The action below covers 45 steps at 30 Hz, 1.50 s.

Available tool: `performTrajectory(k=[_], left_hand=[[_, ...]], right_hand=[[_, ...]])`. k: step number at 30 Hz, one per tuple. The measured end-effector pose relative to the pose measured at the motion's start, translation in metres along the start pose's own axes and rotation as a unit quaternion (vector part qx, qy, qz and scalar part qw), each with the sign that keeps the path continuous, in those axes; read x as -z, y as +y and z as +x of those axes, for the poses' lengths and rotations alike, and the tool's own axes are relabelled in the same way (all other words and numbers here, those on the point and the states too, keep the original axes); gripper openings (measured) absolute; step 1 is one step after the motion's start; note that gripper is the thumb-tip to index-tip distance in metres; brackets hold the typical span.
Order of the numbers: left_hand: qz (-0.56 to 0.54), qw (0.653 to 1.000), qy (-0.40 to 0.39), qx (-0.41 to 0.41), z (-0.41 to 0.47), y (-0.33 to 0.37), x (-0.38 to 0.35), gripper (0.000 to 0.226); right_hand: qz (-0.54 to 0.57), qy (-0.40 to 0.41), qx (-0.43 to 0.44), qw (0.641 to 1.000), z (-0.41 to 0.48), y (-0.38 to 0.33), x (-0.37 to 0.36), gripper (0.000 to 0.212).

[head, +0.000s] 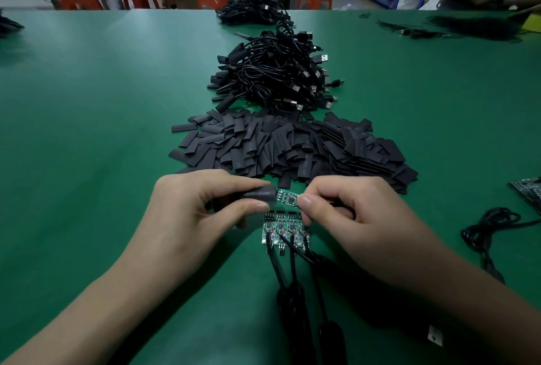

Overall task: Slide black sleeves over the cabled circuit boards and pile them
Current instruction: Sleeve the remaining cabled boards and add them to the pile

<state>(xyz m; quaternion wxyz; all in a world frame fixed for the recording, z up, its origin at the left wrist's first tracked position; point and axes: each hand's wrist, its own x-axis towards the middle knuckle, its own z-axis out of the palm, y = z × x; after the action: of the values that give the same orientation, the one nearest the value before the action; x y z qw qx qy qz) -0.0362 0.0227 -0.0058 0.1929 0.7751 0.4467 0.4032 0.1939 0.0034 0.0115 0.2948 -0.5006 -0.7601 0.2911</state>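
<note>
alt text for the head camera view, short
A left hand holds a black flat sleeve at the end of a small green circuit board pinched by the right hand. More cabled boards lie nearer; loose sleeves and sleeved black cables are piled beyond.

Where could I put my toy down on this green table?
Bare green table lies left of the heap of flat black sleeves, and right of the tangled pile of black cables. Crowded: the middle strip, and by the small green circuit boards.
</note>
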Motion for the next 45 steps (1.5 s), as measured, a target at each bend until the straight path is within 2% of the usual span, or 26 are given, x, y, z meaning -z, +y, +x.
performTrajectory(k=[4, 10, 18, 23, 28, 34, 37, 38, 42, 45], left_hand=[[0.017, 1.000, -0.022, -0.008, 0.001, -0.001, 0.003, 0.025], [0.058, 0.992, -0.090, -0.074, 0.003, -0.002, 0.009, 0.028], [0.109, 0.985, -0.082, -0.108, 0.002, 0.001, 0.010, 0.031], [0.062, 0.992, -0.063, -0.084, 0.000, 0.006, 0.004, 0.031], [0.027, 0.997, -0.029, -0.069, -0.001, 0.011, -0.002, 0.027], [0.010, 0.997, -0.032, -0.071, -0.001, 0.014, -0.004, 0.022], [0.009, 0.998, -0.011, -0.069, -0.002, 0.014, -0.004, 0.023], [0.006, 0.998, 0.001, -0.065, -0.001, 0.014, -0.004, 0.023], [-0.020, 0.998, 0.035, -0.045, -0.001, 0.014, -0.004, 0.022], [-0.046, 0.997, 0.038, -0.040, -0.003, 0.013, -0.006, 0.020]], right_hand=[[-0.013, -0.014, 0.001, 1.000, 0.000, 0.001, 0.001, 0.033], [-0.027, -0.043, -0.014, 0.999, 0.001, 0.004, 0.001, 0.035], [0.040, -0.069, -0.043, 0.996, 0.004, 0.007, 0.005, 0.032], [0.021, -0.060, -0.024, 0.998, 0.001, 0.004, -0.001, 0.031], [0.039, -0.034, -0.021, 0.998, 0.001, 0.003, -0.004, 0.028], [0.053, -0.013, -0.001, 0.998, 0.001, 0.003, -0.010, 0.022], [0.090, 0.008, 0.009, 0.996, 0.001, 0.003, -0.009, 0.010], [0.106, 0.022, 0.017, 0.994, 0.001, 0.003, -0.007, 0.003], [0.054, 0.092, 0.105, 0.989, 0.000, 0.001, -0.002, 0.012], [0.014, 0.118, 0.140, 0.983, -0.001, 0.001, -0.003, 0.011]])
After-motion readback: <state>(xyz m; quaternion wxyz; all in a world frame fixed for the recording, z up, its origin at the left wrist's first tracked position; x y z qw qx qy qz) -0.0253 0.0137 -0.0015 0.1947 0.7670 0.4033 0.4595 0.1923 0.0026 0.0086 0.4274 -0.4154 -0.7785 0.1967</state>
